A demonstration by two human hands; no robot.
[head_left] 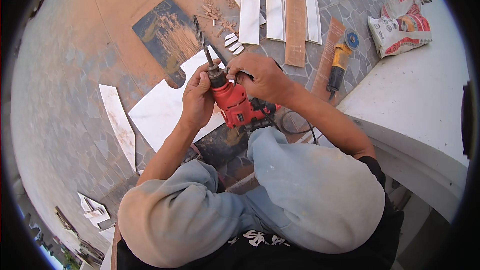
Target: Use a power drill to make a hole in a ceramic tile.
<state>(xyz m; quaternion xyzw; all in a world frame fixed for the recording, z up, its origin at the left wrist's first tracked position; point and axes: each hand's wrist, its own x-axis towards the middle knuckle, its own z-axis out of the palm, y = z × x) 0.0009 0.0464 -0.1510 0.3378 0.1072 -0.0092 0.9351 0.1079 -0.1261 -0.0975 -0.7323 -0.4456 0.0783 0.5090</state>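
A red power drill [237, 106] rests in front of my knees, its long spiral drill bit [201, 35] pointing up and away. My left hand [198, 97] is wrapped round the left side of the metal chuck [216, 76], thumb and fingers against it. On the chuck's other side, my right hand [262, 75] pinches a small dark chuck key [243, 75]; the fingers partly hide where it meets the chuck. Under the drill lies a white tile panel [160, 110] with a curved notch cut into its edge.
A scraped dark board [150, 30] lies beyond the panel. White tile strips [250, 7] and a brown strip [295, 25] lie ahead. A yellow angle grinder [340, 62] is on the right, near a white ledge [400, 100] with bags [400, 35]. A dark cord [295, 129] loops beside the drill.
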